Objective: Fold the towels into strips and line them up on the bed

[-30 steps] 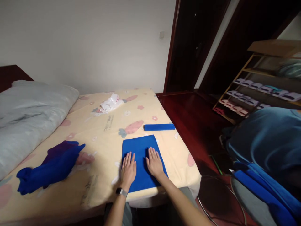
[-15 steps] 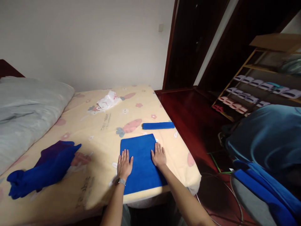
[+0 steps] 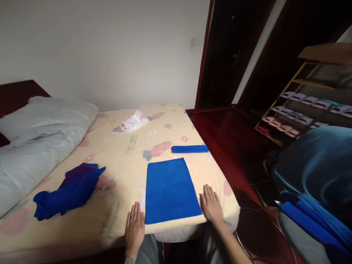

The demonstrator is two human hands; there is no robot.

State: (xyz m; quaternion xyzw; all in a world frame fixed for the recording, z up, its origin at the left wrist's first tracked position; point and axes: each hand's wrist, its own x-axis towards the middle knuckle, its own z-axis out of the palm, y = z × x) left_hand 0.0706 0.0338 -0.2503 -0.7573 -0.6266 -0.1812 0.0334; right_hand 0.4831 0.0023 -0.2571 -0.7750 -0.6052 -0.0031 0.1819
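Note:
A blue cloth [image 3: 172, 192] lies flat and smooth in a near-rectangle at the front of the bed. My left hand [image 3: 134, 225] rests flat on the sheet at its lower left edge, fingers out and nothing held. On the other side, my right hand [image 3: 211, 203] lies with fingers stretched by the cloth's lower right edge, also empty. Beyond the cloth is a narrow blue folded strip of fabric [image 3: 190, 149]. Off to the left sits a crumpled blue cloth [image 3: 68, 194] with a purple part.
The bed [image 3: 129, 190] has a yellow patterned sheet. A white plastic bag [image 3: 134, 121] lies farther back, a grey quilt [image 3: 52, 128] at left. To the right stand a shoe rack [image 3: 295, 79] and a chair-like seat with blue fabric [image 3: 310, 220] on it.
Both hands have slid off the top of the flat cloth toward me, the left to its lower left, the right to its lower right. The view has shifted slightly left.

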